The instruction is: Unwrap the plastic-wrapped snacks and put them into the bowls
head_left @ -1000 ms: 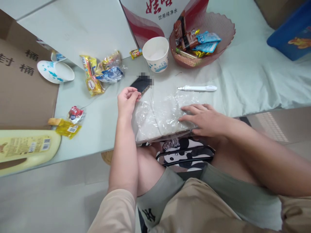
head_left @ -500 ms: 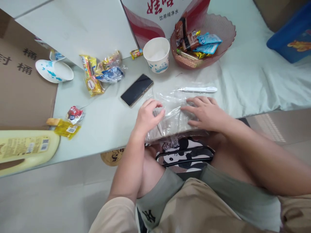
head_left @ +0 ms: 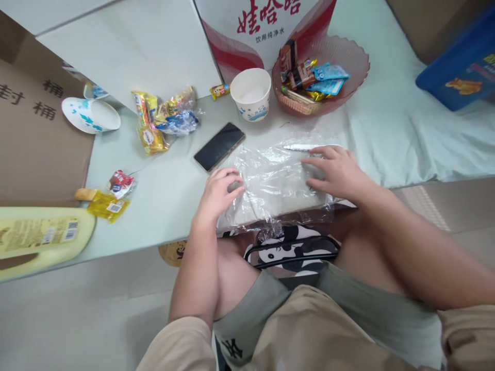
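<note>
Looks from the head, forward and steeply down at close range, past the near lap (head_left: pixel 253 304) and across the counter (head_left: pixel 162 190).

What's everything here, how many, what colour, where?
Plastic sheet: one, clear, front centre
Smartphone: one, black, centre
Pen-like tool: one, white, sheet's far edge
Scalloped bowl: one, pink, back
Bowl packets: several, brown, blue and gold, inside
Paper cups: at least two, white-and-blue, beside bowl and at left
Loose packets: several, yellow, blue and red, back and left
Water carton: one, white-and-red, back
Panel: one, white, back left
Cardboard box: one, brown, far left
Jug: one, pale yellow, near left
Container: one, blue, far right
Tablecloth: one, pale green, underneath
Panda-print item: one, black-and-white, below tablecloth's edge
Shirt: one, tan, bottom
Shorts: one pair, grey-green, bottom
Left hand: one, bare, sheet's left
Right hand: one, bare, sheet's right
</note>
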The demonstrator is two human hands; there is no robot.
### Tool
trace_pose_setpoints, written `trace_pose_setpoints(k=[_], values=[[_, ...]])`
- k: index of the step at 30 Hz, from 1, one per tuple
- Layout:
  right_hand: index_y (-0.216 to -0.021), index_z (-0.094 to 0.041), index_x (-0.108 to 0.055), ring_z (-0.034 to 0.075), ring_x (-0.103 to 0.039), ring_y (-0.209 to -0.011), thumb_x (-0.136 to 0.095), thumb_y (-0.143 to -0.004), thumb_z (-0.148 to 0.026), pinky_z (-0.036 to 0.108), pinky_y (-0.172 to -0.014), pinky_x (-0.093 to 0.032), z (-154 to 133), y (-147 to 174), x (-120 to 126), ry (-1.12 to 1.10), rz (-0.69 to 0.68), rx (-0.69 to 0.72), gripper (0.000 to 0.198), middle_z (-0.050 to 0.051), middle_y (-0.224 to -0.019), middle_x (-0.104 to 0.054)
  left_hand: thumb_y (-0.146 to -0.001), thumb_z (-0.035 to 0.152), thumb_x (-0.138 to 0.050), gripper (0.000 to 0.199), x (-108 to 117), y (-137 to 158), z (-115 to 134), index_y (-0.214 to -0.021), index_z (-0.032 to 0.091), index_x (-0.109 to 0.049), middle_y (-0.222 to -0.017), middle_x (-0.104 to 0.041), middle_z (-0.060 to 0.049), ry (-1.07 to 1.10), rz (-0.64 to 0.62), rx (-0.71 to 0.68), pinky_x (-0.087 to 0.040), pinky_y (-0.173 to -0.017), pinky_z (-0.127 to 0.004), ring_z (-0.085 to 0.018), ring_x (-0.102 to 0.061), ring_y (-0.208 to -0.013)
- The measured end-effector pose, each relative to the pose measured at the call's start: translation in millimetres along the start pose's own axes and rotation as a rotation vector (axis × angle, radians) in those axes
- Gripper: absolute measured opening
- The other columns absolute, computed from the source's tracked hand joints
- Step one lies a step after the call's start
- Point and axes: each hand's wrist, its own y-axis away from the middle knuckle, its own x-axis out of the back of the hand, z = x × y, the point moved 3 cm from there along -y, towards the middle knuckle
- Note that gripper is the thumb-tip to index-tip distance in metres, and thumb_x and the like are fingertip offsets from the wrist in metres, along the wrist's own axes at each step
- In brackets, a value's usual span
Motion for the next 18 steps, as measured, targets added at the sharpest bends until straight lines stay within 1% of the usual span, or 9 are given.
trace_pose_setpoints(k=[1, 3, 7, 10, 12, 13, 15, 17, 18], values=[[-0.125, -0.031, -0.072, 0.042, -0.051, -0.132, -0.058, -0.091, -0.042, 0.063, -0.100, -0.044, 3, 0, -2, 0.011, -0.005, 0.010, 0.038, 0.012, -0.143, -0.061, -0.088, 0.025, -0.069, 0.007, 2, 0, 0, -0.089, 0.023, -0.075, -0.122, -0.072, -0.007, 0.013, 0.023, 0.011, -0.047, -0.112, -0.049, -0.026, -0.062, -0.121], [-0.119, -0.034, -0.074, 0.041, -0.051, -0.131, -0.057, -0.092, -0.042, 0.063, -0.099, -0.044, 6, 1, -5, 0.021, 0.005, 0.025, 0.033, 0.009, -0.141, -0.062, -0.088, 0.025, -0.067, 0.009, 6, 1, 0, -0.081, 0.022, -0.073, -0.119, -0.072, -0.007, 0.068, 0.076, 0.034, -0.048, -0.110, -0.049, -0.025, -0.063, -0.118], [-0.109, -0.032, -0.078, 0.039, -0.053, -0.131, -0.054, -0.095, -0.040, 0.061, -0.101, -0.045, 4, -1, 0, -0.004, 0.053, -0.005, 0.029, 0.008, -0.138, -0.064, -0.083, 0.027, -0.068, 0.009, 14, 5, 1, -0.076, 0.022, -0.070, -0.112, -0.074, -0.007, 0.254, 0.176, 0.047, -0.051, -0.108, -0.047, -0.023, -0.069, -0.110], [-0.097, -0.028, -0.079, 0.037, -0.057, -0.128, -0.050, -0.097, -0.039, 0.059, -0.105, -0.045, -5, -3, 12, -0.093, 0.105, 0.005, 0.030, 0.010, -0.136, -0.066, -0.080, 0.040, -0.073, 0.021, 17, 8, 2, -0.072, 0.022, -0.065, -0.099, -0.076, -0.006, 0.463, 0.242, 0.020, -0.052, -0.108, -0.048, -0.024, -0.071, -0.109], [-0.096, -0.026, -0.076, 0.034, -0.061, -0.124, -0.048, -0.098, -0.037, 0.056, -0.107, -0.046, -12, -3, 19, -0.239, 0.134, 0.039, 0.031, 0.010, -0.132, -0.068, -0.078, 0.050, -0.075, 0.031, 19, 9, 3, -0.072, 0.023, -0.061, -0.091, -0.076, -0.005, 0.657, 0.306, 0.027, -0.055, -0.105, -0.045, -0.024, -0.073, -0.104], [-0.099, -0.025, -0.074, 0.032, -0.064, -0.122, -0.045, -0.099, -0.037, 0.055, -0.106, -0.047, -14, -2, 22, -0.333, 0.137, 0.049, 0.031, 0.011, -0.129, -0.069, -0.077, 0.055, -0.076, 0.036, 19, 10, 3, -0.074, 0.023, -0.060, -0.088, -0.075, -0.004, 0.750, 0.332, 0.053, -0.058, -0.099, -0.043, -0.023, -0.075, -0.099], [-0.112, -0.024, -0.068, 0.029, -0.067, -0.116, -0.041, -0.100, -0.038, 0.052, -0.102, -0.051, -16, -2, 23, -0.513, 0.117, 0.049, 0.033, 0.011, -0.121, -0.073, -0.077, 0.063, -0.074, 0.043, 18, 9, 3, -0.078, 0.024, -0.057, -0.080, -0.074, -0.002, 0.880, 0.360, 0.145, -0.062, -0.077, -0.033, -0.019, -0.075, -0.080], [-0.129, -0.022, -0.059, 0.029, -0.068, -0.113, -0.047, -0.098, -0.045, 0.051, -0.100, -0.052, -18, -3, 21, -0.606, 0.079, 0.058, 0.040, 0.011, -0.115, -0.074, -0.078, 0.066, -0.072, 0.046, 17, 6, 4, -0.083, 0.024, -0.054, -0.073, -0.071, 0.001, 0.922, 0.383, 0.253, -0.054, -0.054, -0.024, -0.014, -0.070, -0.061], [-0.136, -0.021, -0.053, 0.030, -0.068, -0.114, -0.054, -0.095, -0.048, 0.051, -0.101, -0.052, -19, -4, 19, -0.613, 0.058, 0.076, 0.049, 0.012, -0.114, -0.074, -0.079, 0.066, -0.071, 0.046, 17, 4, 3, -0.084, 0.025, -0.052, -0.070, -0.069, 0.002, 0.926, 0.402, 0.295, -0.048, -0.047, -0.022, -0.012, -0.066, -0.054]])
